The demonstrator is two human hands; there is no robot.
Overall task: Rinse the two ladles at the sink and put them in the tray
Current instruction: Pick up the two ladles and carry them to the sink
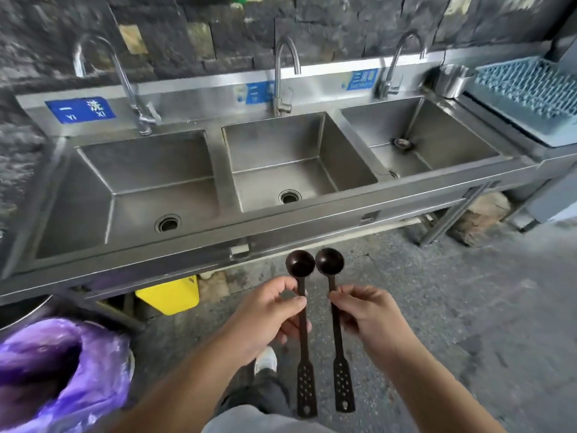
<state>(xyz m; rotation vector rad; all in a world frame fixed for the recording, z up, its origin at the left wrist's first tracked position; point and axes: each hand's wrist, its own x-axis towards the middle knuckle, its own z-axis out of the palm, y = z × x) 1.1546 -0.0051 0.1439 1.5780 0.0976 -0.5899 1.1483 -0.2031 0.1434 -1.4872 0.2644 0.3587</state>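
Two dark brown ladles hang side by side in front of me, bowls up and perforated handle ends down. My left hand (268,310) pinches the left ladle (304,348) near the top of its handle. My right hand (371,317) pinches the right ladle (338,348) the same way. Both are held over the floor, short of the steel sink unit (218,242), which has three dry basins, each with a tap. A blue-grey tray (530,92) with a ribbed rack sits on the counter at the far right.
A steel cup (451,81) stands beside the right basin. A bin lined with a purple bag (62,370) is at my lower left. A yellow container (170,296) sits under the sink. Grey concrete floor spreads to the right.
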